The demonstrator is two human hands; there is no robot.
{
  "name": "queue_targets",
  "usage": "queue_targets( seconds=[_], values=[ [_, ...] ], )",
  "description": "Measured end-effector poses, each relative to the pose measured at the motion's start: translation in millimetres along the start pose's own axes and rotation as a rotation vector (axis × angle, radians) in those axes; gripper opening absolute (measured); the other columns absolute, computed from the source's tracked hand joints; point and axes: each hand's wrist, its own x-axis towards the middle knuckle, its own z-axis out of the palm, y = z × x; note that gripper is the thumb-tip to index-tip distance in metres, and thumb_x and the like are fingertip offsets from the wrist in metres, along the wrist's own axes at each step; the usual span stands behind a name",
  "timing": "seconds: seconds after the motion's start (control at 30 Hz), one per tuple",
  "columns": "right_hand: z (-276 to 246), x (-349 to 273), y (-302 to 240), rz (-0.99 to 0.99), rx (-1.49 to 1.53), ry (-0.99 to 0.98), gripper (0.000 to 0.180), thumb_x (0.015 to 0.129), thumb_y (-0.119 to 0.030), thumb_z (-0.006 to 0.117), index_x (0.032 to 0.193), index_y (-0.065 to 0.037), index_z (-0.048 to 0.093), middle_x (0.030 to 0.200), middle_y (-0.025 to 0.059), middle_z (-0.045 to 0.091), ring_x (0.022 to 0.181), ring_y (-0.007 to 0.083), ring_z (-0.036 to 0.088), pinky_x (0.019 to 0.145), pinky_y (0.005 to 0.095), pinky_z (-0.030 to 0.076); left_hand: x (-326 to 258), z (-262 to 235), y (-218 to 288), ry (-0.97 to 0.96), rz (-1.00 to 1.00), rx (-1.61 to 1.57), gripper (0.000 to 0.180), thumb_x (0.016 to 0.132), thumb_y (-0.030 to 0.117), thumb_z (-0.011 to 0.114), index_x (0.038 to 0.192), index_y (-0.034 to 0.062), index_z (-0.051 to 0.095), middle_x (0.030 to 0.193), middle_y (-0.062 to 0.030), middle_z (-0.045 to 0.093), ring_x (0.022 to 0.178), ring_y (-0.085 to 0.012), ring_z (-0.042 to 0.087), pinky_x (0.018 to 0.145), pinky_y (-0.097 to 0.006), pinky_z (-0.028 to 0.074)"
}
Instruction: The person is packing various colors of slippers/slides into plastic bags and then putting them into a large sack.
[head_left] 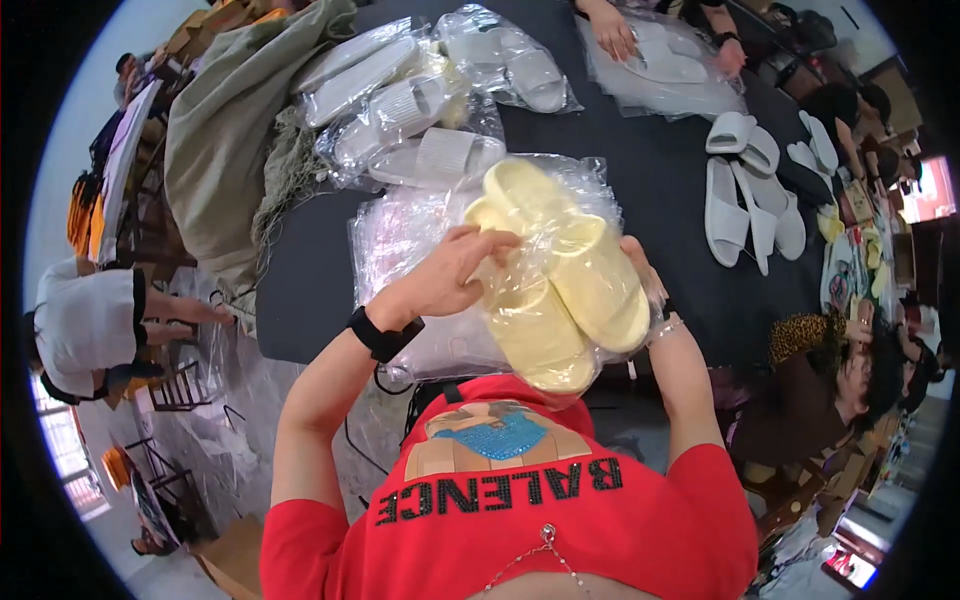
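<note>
A pair of pale yellow slippers lies inside a clear plastic bag, held up just above the near edge of the table. My right hand grips the bag's right side, its fingers partly hidden behind the slippers. My left hand is at the left side of the bag, fingers bent and closed on the plastic. Beneath the held slippers is a stack of flat clear plastic bags, partly covered by them and by my left hand.
Bagged white slippers pile up at the far left of the dark table. Loose white slippers lie at the right. Across the table, another person's hand touches bagged slippers. Greenish cloth drapes at the left edge.
</note>
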Motion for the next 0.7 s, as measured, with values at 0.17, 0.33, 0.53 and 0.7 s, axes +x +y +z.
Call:
queue_targets(
  seconds=[0.17,0.33,0.53,0.7],
  values=[
    [-75.6,16.7,-8.1,-0.169,-0.056,0.182,0.048,0.090,-0.037,0.042,0.125,-0.005,0.037,0.123,0.0156,0.045,0.107,0.0229,0.051,0.091,0.0330,0.042,-20.7,27.8,-10.3,-0.056,-0.383,-0.158,0.039,0.069,0.000,0.052,0.108,0.0059,0.047,0.073,-0.0114,0.056,0.069,-0.0304,0.055,0.065,-0.036,0.044],
    [-105.4,-15.0,15.9,-0.343,-0.025,0.553,0.041,0.087,-0.034,0.050,0.118,-0.008,0.040,0.107,0.0124,0.053,0.092,0.0224,0.054,0.078,0.0365,0.046,-69.7,28.7,-18.7,-0.181,-0.358,-0.120,0.019,0.072,0.007,0.061,0.089,0.0058,0.055,0.076,-0.0095,0.057,0.071,-0.0265,0.056,0.066,-0.034,0.043],
    [-65.8,-43.2,57.4,-0.223,-0.415,0.679,0.040,0.085,-0.029,0.054,0.117,-0.008,0.045,0.096,0.0047,0.057,0.072,0.0115,0.055,0.058,0.0230,0.044,-71.7,1.3,-0.4,-0.220,-0.202,-0.164,0.018,0.072,0.013,0.066,0.087,0.0077,0.058,0.085,-0.0079,0.060,0.084,-0.0273,0.055,0.074,-0.035,0.041],
    [-61.2,-29.9,60.8,-0.450,-0.656,0.840,0.033,0.084,-0.024,0.055,0.107,-0.001,0.051,0.095,0.0092,0.059,0.074,0.0122,0.055,0.062,0.0243,0.045,-67.7,18.9,3.1,-0.474,-0.206,-0.293,0.038,0.070,0.022,0.067,0.102,0.0041,0.058,0.094,-0.0156,0.060,0.088,-0.0314,0.057,0.075,-0.037,0.045]
  ],
)
